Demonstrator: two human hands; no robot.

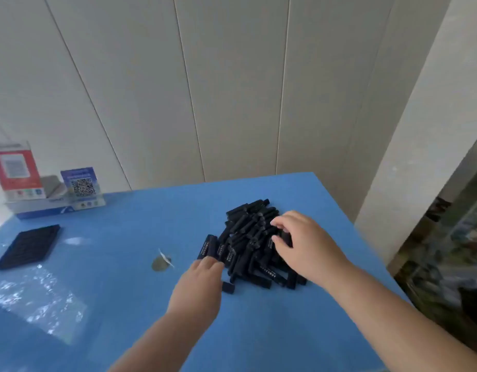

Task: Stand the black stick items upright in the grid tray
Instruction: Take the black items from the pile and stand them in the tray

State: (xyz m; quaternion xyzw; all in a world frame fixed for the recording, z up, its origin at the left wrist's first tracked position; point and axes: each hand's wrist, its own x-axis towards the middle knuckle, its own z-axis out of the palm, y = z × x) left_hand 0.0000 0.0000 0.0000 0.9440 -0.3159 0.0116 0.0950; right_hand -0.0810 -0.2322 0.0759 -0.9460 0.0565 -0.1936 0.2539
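A heap of several black stick items (249, 237) lies on the blue table (124, 264), right of centre. My right hand (304, 242) lies on the heap's right side, fingers curled round one stick. My left hand (200, 285) reaches the heap's near-left edge; its fingertips are at the sticks there, and whether they hold one is hidden. The black grid tray (28, 247) lies flat far off at the table's left, with no sticks in it.
Card stands with QR codes (80, 185) and a box (14, 170) stand at the back left. A small round object with a wrapper (162, 261) lies left of the heap. Clear plastic film (39, 299) lies near left. The table edge runs close on the right.
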